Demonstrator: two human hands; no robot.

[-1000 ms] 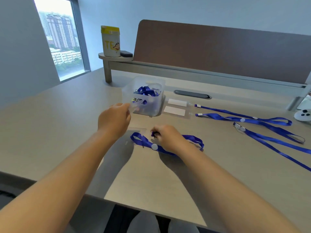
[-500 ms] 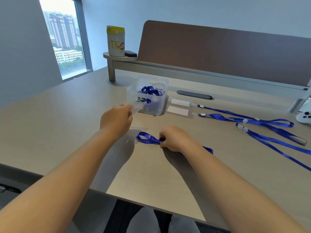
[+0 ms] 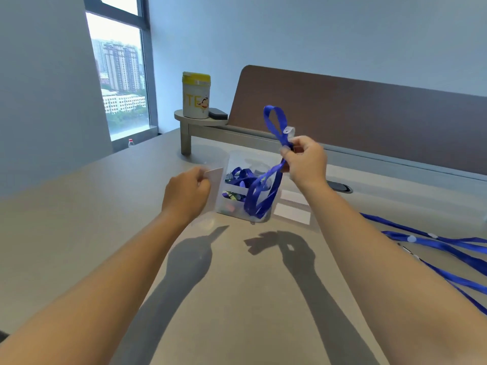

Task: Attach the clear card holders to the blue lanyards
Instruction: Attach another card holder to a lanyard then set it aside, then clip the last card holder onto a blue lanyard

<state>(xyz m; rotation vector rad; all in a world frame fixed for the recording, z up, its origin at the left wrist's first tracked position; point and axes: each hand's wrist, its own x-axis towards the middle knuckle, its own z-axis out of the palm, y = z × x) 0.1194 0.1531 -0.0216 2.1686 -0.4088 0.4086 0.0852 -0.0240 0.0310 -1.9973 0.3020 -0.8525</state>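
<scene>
Grey laminate counter [image 3: 237, 299] lies bare nearest the person, crossed only by the shadows of both arms. Just this side of the clear plastic bin [image 3: 247, 188], the left hand [image 3: 187, 193] pinches a clear card holder [image 3: 214, 180] by its edge, fingers clenched on it. Over the bin's right rim the right hand [image 3: 305, 162] is raised, fingers grasping a blue lanyard [image 3: 266, 185] near its clip end; one loop stands above the hand, the rest dangles in front of the bin. To do this well, I judge the clip should be turned towards the holder's slot and the two hands brought together. Finished-looking lanyards [image 3: 434, 243] lie right of the bin; a yellow-lidded canister [image 3: 195, 97] stands beyond it.
</scene>
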